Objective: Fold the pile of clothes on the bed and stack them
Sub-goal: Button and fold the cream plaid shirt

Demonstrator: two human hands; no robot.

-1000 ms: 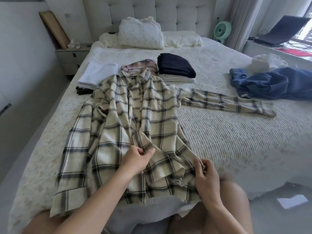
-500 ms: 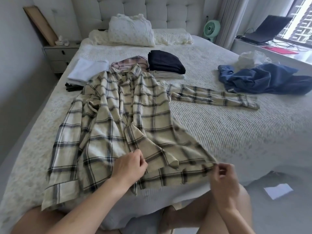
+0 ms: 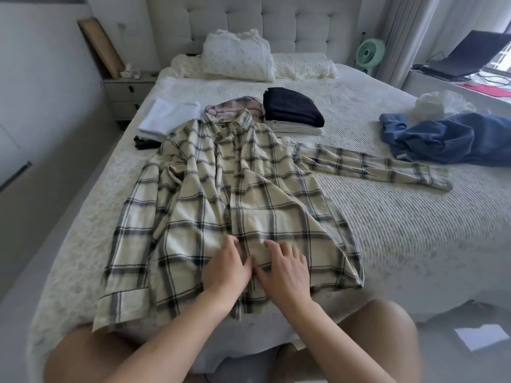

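Bed [image 3: 387, 244] fills most of frame, cream textured cover. Tufted pale headboard [image 3: 262, 23] top centre, pillows [image 3: 237, 59] stacked against it. Upper left: white wall, grey nightstand [image 3: 127, 98] with dark drawer pulls, small items on top, wooden board [image 3: 101, 47] leaning on wall behind it. Upper right: mint desk fan [image 3: 369, 52] beside pale curtains [image 3: 406, 31], open laptop [image 3: 467, 55] with cables on a white ledge, bright daylight at the top right edge. Grey floor down left side and lower right, white paper sheet [image 3: 482, 335] lying lower right.

Bare forearms and bare knees — no sleeves, rings or watch visible.
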